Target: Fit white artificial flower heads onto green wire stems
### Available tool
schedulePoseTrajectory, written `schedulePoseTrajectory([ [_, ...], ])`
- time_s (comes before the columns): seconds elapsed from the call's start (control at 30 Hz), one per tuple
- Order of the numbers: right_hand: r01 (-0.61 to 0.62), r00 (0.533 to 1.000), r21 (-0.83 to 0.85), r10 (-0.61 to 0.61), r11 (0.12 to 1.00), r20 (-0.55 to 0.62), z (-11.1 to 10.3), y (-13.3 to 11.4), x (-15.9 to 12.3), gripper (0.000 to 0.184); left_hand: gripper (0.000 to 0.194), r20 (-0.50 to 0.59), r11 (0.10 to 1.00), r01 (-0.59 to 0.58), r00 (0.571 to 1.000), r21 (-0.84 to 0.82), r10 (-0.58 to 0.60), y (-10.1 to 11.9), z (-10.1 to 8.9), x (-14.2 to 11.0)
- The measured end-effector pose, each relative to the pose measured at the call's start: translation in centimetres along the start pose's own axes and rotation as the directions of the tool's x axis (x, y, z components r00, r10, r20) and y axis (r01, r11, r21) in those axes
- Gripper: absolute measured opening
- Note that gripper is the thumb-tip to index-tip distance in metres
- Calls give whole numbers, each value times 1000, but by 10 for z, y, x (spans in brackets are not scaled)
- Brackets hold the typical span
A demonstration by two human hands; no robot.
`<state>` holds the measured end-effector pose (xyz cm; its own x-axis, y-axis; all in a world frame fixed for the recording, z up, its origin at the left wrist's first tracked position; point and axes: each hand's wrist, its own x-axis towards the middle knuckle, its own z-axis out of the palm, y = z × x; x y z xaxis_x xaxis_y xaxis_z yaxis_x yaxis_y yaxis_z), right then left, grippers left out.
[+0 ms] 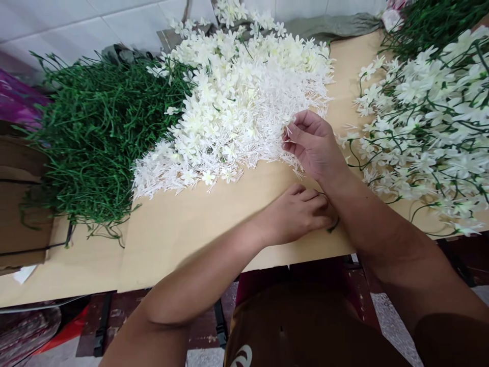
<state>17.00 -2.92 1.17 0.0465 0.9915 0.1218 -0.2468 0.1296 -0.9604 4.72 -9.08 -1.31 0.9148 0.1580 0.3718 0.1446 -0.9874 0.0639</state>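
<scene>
My right hand [315, 145] is raised at the near edge of the white pile, thumb and fingers pinched on a small white flower piece [288, 130]. Below it, beside my right forearm, my left hand [300, 214] is closed low over the table. A dark green stem [333, 227] pokes out past its fingers; most of it is hidden. Behind my hands lies a heap of cream-white artificial flower heads [229, 86], with thin white stick-like pieces [273, 97] spread along its right side and front.
To the left is a large heap of green plastic stems [103, 122], beside a cardboard box [23, 204]. White flowers on green stems [431, 127] are piled at right. All this rests on a tan-covered table [168, 229] against a white tiled wall [130, 25].
</scene>
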Motion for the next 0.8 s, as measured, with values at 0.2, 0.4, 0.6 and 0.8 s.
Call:
schedulePoseTrajectory([
  [0.2, 0, 1000, -29, 0, 1000, -4, -2, 5, 2, 30, 24, -31, 998, -67, 997, 9, 67, 2, 2, 3],
  [0.4, 8, 999, -12, -8, 1000, -39, -8, 3, 5, 31, 30, 34, 991, -108, 993, -81, 111, 5, -1, 5],
  [0.6, 0, 998, -4, -1, 1000, -55, -13, 1, 8, 32, 31, -1, 990, -118, 993, -78, 119, 11, 2, 10],
  [0.8, 12, 996, 5, -12, 1000, -94, -20, -2, 14, 32, 20, -122, 994, 69, 991, 88, -58, -2, 11, 8],
])
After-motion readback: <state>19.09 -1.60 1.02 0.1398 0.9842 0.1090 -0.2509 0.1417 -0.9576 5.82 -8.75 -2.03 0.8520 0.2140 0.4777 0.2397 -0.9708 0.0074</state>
